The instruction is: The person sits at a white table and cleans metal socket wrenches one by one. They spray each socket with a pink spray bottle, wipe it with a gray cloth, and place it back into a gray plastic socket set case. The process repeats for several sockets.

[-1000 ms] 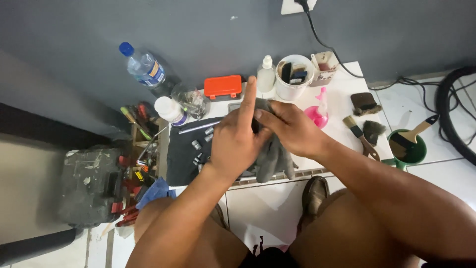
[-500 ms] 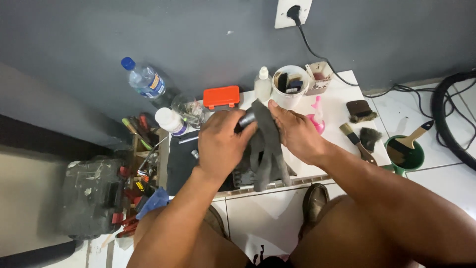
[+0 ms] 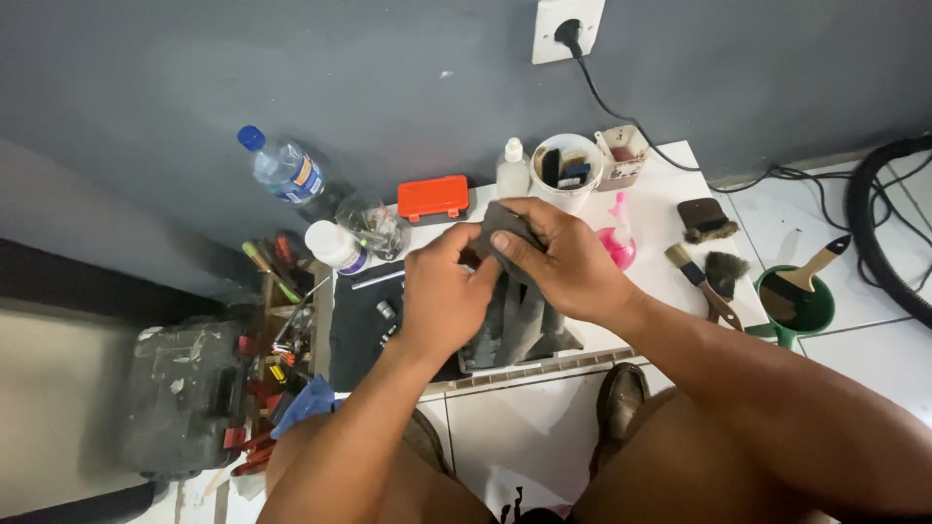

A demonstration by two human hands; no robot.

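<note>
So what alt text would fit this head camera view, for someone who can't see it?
Seen from above, a person's left hand and right hand together grip a dark grey cloth-like item over a low white table. Around it lie an orange case, a white cup, brushes and a water bottle.

Orange case (image 3: pixel 433 197) — labelled bottle (image 3: pixel 282 169) left

I see, far left, a clear plastic water bottle w/ blue cap (image 3: pixel 282 171) lying by the grey wall. An orange rectangular plastic case (image 3: pixel 433 197) sits near a white round tub holding small tools (image 3: pixel 567 168). At right, a green cup w/ a wooden-handled paintbrush (image 3: pixel 798 303). At near left, a scuffed grey toolbox (image 3: pixel 184 398).
</note>
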